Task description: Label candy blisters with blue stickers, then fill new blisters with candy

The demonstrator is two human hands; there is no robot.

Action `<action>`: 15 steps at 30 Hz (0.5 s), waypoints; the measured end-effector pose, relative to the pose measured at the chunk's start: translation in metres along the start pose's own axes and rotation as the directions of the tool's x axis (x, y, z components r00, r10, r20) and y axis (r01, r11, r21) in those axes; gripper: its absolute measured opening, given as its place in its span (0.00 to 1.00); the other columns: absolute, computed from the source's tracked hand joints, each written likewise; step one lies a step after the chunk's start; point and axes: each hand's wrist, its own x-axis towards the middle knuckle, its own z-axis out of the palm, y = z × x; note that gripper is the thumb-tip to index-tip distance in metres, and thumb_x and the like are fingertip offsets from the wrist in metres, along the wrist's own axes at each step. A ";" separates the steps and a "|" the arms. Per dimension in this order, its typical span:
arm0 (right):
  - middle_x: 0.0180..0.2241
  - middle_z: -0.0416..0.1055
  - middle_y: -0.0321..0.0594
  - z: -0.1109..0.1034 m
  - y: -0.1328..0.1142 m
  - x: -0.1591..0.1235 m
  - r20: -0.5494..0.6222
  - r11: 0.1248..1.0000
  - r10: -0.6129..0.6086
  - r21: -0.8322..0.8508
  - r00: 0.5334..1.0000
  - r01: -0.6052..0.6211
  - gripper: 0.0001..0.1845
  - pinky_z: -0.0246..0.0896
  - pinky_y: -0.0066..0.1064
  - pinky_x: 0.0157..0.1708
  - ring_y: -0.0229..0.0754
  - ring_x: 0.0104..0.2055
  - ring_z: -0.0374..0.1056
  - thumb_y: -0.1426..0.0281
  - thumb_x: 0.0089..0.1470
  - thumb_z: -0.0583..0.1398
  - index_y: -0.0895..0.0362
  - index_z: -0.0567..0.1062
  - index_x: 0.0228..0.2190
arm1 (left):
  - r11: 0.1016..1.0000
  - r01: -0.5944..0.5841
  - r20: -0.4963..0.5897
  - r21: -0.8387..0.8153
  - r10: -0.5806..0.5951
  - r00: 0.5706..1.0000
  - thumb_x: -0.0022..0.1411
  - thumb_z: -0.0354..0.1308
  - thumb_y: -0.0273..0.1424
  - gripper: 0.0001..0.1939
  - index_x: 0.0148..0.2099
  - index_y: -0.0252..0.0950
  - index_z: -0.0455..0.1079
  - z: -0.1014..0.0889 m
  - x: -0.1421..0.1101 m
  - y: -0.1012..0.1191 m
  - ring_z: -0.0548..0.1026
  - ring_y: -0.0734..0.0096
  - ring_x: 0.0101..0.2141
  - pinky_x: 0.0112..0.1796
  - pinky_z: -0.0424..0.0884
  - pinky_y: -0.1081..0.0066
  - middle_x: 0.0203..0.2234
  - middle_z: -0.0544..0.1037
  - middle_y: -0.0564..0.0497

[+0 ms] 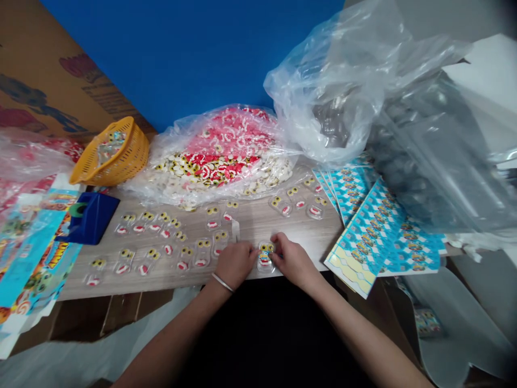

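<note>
My left hand (236,262) and my right hand (291,259) rest at the near edge of a wooden table (258,223). Both pinch the sides of a small clear blister pack (265,255) that holds yellow eye pieces and a red mouth piece over a printed card. My left wrist wears a thin bracelet. Several similar filled blister packs (161,242) lie in rows to the left of my hands. A few more blister packs (299,203) lie behind my right hand.
A plastic bag of loose red, white and yellow pieces (226,153) lies at the back. A yellow basket (115,153) tilts at back left beside a blue tape dispenser (91,215). Printed blue cards (379,226) fan out right, under large clear bags (363,81).
</note>
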 end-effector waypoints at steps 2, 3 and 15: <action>0.28 0.72 0.37 -0.001 -0.002 -0.001 0.028 0.998 -0.005 -0.056 1.000 0.006 0.15 0.51 0.28 0.31 0.43 0.31 0.69 0.74 0.54 0.58 0.55 0.65 0.45 | 0.999 0.011 -0.002 0.047 -0.011 1.000 0.65 0.50 0.41 0.18 0.35 0.36 0.76 -0.001 -0.003 0.004 0.77 0.56 0.37 0.38 0.63 0.66 0.33 0.80 0.40; 0.28 0.72 0.38 -0.001 -0.002 -0.002 0.042 0.997 -0.011 -0.076 0.999 0.014 0.15 0.51 0.28 0.30 0.43 0.32 0.69 0.73 0.55 0.58 0.55 0.65 0.44 | 0.998 0.012 -0.013 0.070 -0.011 1.000 0.66 0.50 0.41 0.18 0.36 0.36 0.76 0.000 -0.005 0.005 0.77 0.56 0.37 0.38 0.63 0.65 0.33 0.80 0.39; 0.30 0.72 0.39 0.007 -0.012 -0.005 0.167 0.979 -0.117 -0.145 0.979 0.142 0.15 0.49 0.28 0.30 0.42 0.32 0.68 0.76 0.52 0.58 0.56 0.65 0.42 | 0.830 0.270 -0.155 -0.488 -0.387 0.909 0.51 0.63 0.49 0.26 0.47 0.37 0.75 0.036 -0.100 -0.043 0.71 0.63 0.22 0.28 0.60 0.70 0.17 0.72 0.54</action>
